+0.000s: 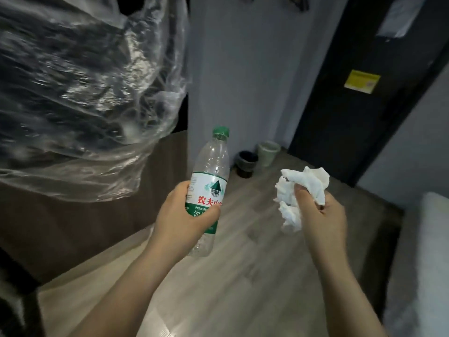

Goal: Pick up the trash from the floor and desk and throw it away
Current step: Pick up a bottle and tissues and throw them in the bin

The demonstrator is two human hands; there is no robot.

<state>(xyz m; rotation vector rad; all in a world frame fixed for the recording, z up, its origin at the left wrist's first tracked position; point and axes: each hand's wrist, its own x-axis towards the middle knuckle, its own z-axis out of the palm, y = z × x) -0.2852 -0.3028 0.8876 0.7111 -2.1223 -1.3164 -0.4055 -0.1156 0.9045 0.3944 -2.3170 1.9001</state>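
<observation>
1. The left hand [181,215] was wrapped around a clear plastic bottle with a green cap [211,176], held upright.
2. The right hand [320,215] was closed on crumpled white tissue [301,188].
3. Far, on the wooden floor [218,288], stood a black bin [246,164] and a pale green bin [268,153].

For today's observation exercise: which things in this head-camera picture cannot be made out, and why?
- Label text on the bottle: partly covered by the left hand.
- Contents of the black bin and green bin: too small, dim.
- What the clear plastic sheet covers: glare, blur.
- Yellow sticker wording: blurred.
</observation>
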